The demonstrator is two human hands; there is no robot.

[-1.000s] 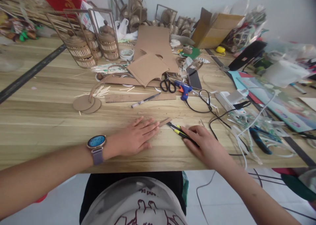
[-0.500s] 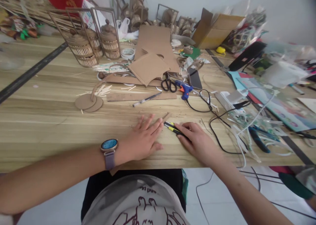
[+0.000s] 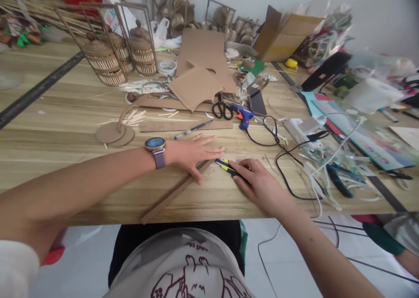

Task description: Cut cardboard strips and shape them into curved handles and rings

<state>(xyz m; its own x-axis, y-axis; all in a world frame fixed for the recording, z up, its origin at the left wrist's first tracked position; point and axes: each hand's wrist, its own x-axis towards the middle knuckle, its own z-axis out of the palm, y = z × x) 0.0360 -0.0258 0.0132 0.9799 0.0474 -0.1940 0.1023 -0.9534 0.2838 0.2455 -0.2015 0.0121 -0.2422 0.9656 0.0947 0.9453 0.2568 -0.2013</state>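
Note:
My left hand (image 3: 196, 153) has its fingers spread and rests over the upper end of a narrow cardboard strip (image 3: 173, 195). That strip runs slantwise down to the table's front edge. My right hand (image 3: 257, 182) is wrapped round a black and yellow utility knife (image 3: 229, 168), held low over the wood. The knife's tip is close to the strip's upper end, by my left fingers; whether it touches I cannot tell. Just beyond my left hand lies a pen (image 3: 194, 129), near a flat cardboard piece (image 3: 157, 126).
A blue glue gun (image 3: 244, 116) and black scissors (image 3: 223, 109) lie farther back. Cardboard discs (image 3: 114, 134) are at the left, with small lanterns (image 3: 104, 63) behind them. Cables and pliers (image 3: 339, 180) lie to the right. A cardboard box (image 3: 284, 34) stands at the back.
My left hand has moved up and away from the front edge, with its fingers turned rightward, uncovering most of the cardboard strip. My right hand with the utility knife has hardly moved.

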